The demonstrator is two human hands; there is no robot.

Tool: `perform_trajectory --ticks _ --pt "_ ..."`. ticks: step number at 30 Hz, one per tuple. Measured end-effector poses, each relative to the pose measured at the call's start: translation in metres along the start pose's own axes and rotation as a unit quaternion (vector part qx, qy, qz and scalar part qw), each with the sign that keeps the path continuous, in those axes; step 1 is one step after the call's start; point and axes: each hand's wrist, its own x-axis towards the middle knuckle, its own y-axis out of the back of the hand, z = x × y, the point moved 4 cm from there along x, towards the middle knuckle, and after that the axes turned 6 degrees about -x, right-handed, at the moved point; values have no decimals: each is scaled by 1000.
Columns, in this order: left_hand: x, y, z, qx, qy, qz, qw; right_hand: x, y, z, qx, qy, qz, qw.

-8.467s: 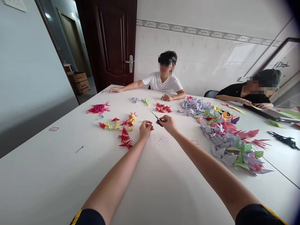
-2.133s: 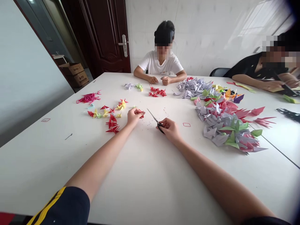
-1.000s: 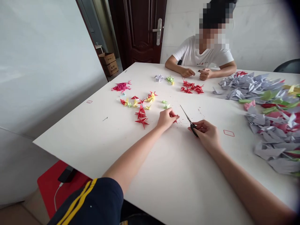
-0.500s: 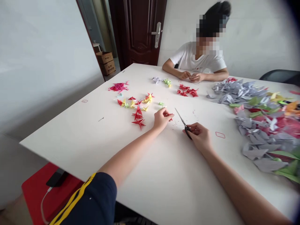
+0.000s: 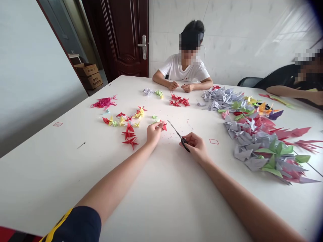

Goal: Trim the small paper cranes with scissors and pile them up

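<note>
Red paper (image 5: 165, 126) is pinched by the left hand (image 5: 153, 133); the right hand (image 5: 195, 144) holds scissors (image 5: 180, 135).

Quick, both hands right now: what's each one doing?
Left hand: closed, holding red paper between its fingers.
Right hand: closed, holding scissors.

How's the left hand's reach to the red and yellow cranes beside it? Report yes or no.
Likely yes: nothing seems to block the left hand from the cranes, though it holds a red paper piece.
</note>
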Motion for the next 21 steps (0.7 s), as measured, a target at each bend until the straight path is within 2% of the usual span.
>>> perform_trajectory --ticks 6,13,21 --pt "1 2 5 -41 -2 18 999 0 -1 1 7 3 -6 1000" --pt "3 -1 3 -85 33 27 995 0 -2 2 -8 -12 -17 1000" --pt "-1 -4 10 -49 8 -2 999 0 -2 0 -3 -17 -17 1000"
